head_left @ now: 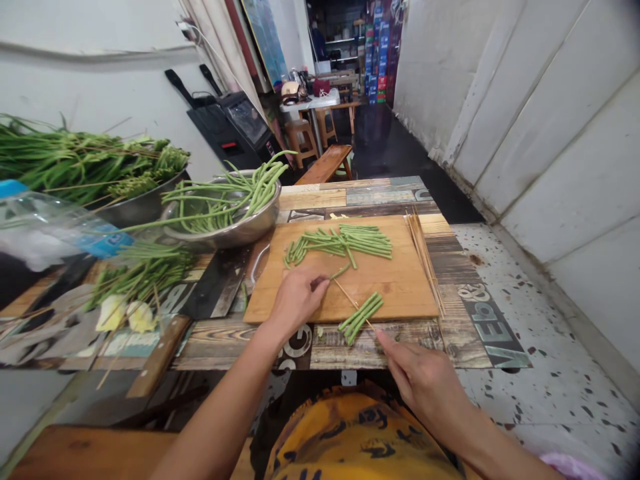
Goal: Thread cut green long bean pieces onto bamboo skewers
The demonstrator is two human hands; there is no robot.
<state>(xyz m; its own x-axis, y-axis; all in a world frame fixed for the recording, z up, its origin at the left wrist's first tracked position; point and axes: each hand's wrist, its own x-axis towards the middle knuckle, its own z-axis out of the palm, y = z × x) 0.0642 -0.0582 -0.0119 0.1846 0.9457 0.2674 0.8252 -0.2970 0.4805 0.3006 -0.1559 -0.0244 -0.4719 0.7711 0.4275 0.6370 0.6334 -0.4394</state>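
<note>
My left hand [297,297] rests on the wooden cutting board [400,287], its fingers pinched on a short green bean piece [341,271]. My right hand [420,377] grips the near end of a thin bamboo skewer [350,300] with several bean pieces [361,318] threaded on it. The skewer's tip points toward the left hand's bean piece. A pile of cut bean pieces [340,243] lies at the far side of the board.
Loose bamboo skewers [425,257] lie along the board's right edge. A metal bowl [240,230] of long beans stands to the left, with a second bowl of greens [135,203] behind it. More greens [140,270] and a plastic bag [45,230] lie on the left of the table.
</note>
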